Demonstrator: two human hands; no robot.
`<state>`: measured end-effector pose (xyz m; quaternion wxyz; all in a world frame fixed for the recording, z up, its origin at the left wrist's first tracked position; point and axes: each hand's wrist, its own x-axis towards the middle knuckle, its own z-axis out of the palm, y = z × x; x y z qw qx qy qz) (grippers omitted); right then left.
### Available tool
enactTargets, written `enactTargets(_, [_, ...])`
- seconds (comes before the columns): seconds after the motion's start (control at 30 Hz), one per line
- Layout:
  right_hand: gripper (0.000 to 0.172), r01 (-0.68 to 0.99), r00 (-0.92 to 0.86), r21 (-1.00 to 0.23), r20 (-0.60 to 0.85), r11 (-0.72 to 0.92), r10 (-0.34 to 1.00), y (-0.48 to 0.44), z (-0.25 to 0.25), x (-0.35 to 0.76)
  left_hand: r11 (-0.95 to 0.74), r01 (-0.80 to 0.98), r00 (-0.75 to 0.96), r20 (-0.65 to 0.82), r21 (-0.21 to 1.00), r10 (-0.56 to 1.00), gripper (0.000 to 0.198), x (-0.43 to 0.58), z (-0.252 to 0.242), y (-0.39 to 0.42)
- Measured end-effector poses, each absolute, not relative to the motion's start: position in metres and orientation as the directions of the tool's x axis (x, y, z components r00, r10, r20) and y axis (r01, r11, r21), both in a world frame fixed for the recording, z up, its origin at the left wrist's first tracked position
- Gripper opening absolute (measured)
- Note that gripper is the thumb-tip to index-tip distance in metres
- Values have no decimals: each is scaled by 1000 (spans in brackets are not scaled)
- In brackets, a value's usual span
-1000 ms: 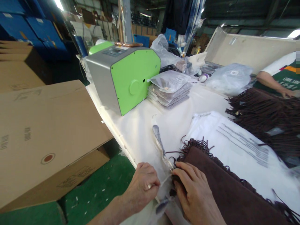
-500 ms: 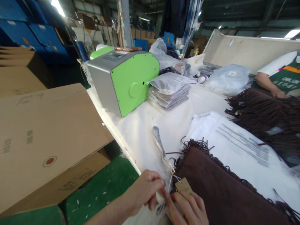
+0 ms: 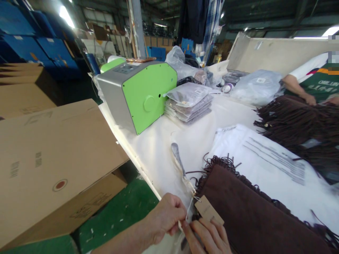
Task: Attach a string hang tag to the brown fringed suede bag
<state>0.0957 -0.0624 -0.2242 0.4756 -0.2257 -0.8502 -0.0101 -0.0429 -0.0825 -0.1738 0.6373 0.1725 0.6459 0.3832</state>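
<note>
At the bottom centre, my left hand (image 3: 165, 217) is closed in a pinch on a thin white string (image 3: 189, 209). Touching it from the right is my right hand (image 3: 208, 236), its fingertips pressed together by the string's lower end. A tan paper tag (image 3: 209, 210) lies just above my right fingers, on the corner of a folded dark brown fringed cloth (image 3: 246, 204). Beyond my hands a grey-handled tool (image 3: 178, 157) rests on the white table (image 3: 148, 155), pointing toward the tag. Whatever lies under my fingertips is partly hidden.
A green and grey machine (image 3: 148, 100) stands on the table beside stacked bagged items (image 3: 189, 102). A large cardboard box (image 3: 58, 158) is at the left. White printed bag (image 3: 265, 151), more fringed cloth (image 3: 304, 123) and a person's hand (image 3: 308, 98) are at the right.
The tan tag shows more fully, as my right fingers have moved off it slightly down and left. My left hand stays closed beside them. At the far right, the person's second hand has come into view.
</note>
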Motion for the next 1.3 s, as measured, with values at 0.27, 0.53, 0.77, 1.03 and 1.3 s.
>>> enactTargets(0.27, [31, 339, -721, -68, 622, 938, 306, -26, -197, 111, 558, -205, -226, -594, 804, 772, 10, -49, -176, -88])
enactTargets(0.53, [20, 316, -640, -169, 688, 934, 341, -33, -204, 91, 563, -423, -123, -660, 710, 741, 6, -53, -177, -86])
enactTargets(0.77, [15, 348, -613, -144, 712, 926, 341, -34, -206, 99, 416, -611, -177, -628, 673, 758, 13, -54, -175, -82])
enactTargets(1.03, [31, 483, -710, -42, 566, 875, 419, -23, -193, 110, 364, -852, 91, -578, 376, 811, 14, -57, -183, -92])
enactTargets(1.3, [33, 399, -766, 53, 568, 915, 301, -10, -181, 121, 388, -862, 222, -445, 327, 867, 21, -67, -192, -105])
